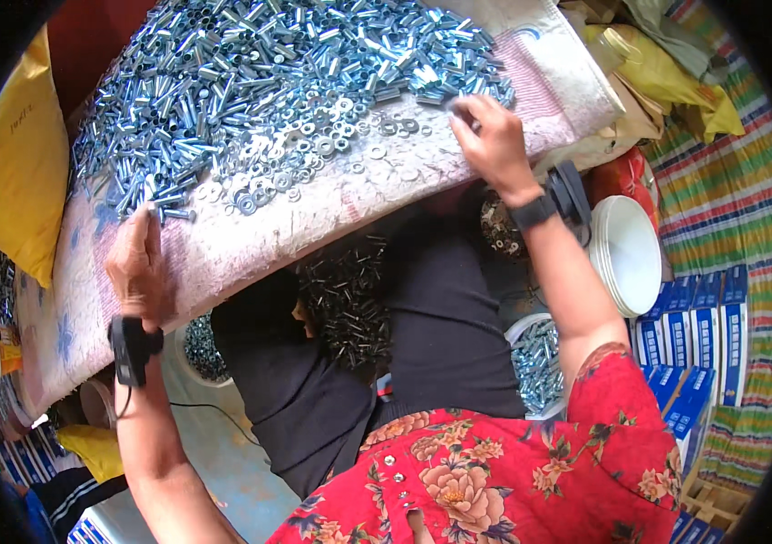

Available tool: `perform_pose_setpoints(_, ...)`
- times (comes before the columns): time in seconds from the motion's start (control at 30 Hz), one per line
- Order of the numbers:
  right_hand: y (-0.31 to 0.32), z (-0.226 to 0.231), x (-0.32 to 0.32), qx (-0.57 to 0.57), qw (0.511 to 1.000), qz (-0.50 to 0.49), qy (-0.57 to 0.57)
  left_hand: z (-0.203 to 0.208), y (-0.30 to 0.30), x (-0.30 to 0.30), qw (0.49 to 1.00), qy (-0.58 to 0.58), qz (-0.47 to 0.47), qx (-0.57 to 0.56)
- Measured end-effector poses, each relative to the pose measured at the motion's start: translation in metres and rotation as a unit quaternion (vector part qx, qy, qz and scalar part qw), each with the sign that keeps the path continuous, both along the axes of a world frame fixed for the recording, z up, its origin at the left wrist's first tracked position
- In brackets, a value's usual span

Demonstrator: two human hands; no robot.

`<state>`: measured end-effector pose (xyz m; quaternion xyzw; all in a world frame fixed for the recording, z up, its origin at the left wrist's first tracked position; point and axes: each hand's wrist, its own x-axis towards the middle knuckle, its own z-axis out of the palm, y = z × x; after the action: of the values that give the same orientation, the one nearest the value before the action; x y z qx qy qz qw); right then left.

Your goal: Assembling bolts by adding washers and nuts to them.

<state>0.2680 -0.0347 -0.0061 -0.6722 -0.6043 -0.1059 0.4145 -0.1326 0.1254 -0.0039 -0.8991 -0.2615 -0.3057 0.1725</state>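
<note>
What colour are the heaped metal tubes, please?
The metal tubes are bluish silver, clearest in the head view.

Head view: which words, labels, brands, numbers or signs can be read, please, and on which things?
Large yellow bag at left: short dark marks, too small to read surely.
Blue-and-white boxes at right: small print, too blurred to read.
I can make out no other text.
</note>
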Motion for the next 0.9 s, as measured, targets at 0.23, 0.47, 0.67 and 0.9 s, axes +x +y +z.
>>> perform_pose_setpoints(0.23, 0.05, -0.017, 0.019, -0.169, 0.957, -0.065, -0.228, 0.004, -0.134, 0.038, 0.593, -0.342, -0.014, -0.729)
perform_pose_setpoints(0.47, -0.006, 0.017, -0.035, -0.093, 0.975, 0.172, 0.103, -0.022, -0.184, 0.057, 0.504, -0.362, -0.044, -0.783)
perform_pose_setpoints(0.67, -0.058, 0.007, -0.112, -0.164, 0.816, 0.363, 0.418, -0.018, -0.194, 0.069, 0.579, -0.331, -0.066, -0.742)
perform_pose_setpoints(0.9, -0.066, 0.008, -0.125, -0.166, 0.817, 0.351, 0.427, -0.021, -0.197, 0.071, 0.716, -0.289, -0.101, -0.627)
